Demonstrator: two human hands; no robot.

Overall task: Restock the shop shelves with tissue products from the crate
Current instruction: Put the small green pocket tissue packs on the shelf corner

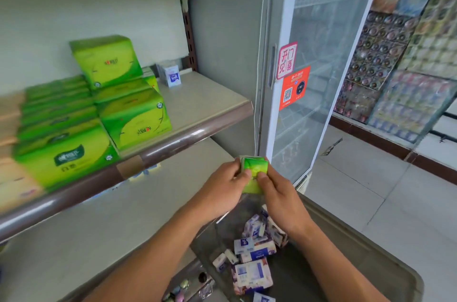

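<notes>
Both hands hold a small stack of green pocket tissue packs [254, 170] above the crate. My left hand [222, 188] grips the stack from the left and my right hand [277, 190] grips it from the right, thumbs on the front pack. Below them the grey crate [371, 252] holds several white and blue tissue packs [252, 274]. The shelf [202, 101] at the left carries stacked green tissue boxes [133, 114] and a small blue and white pack [173, 76] standing at the back.
A lower shelf [99, 222] runs under the stocked one. A glass-door fridge [309, 67] with red stickers stands right of the shelves. Tiled floor [383, 198] lies to the right, and stacked goods [395, 67] line the far wall.
</notes>
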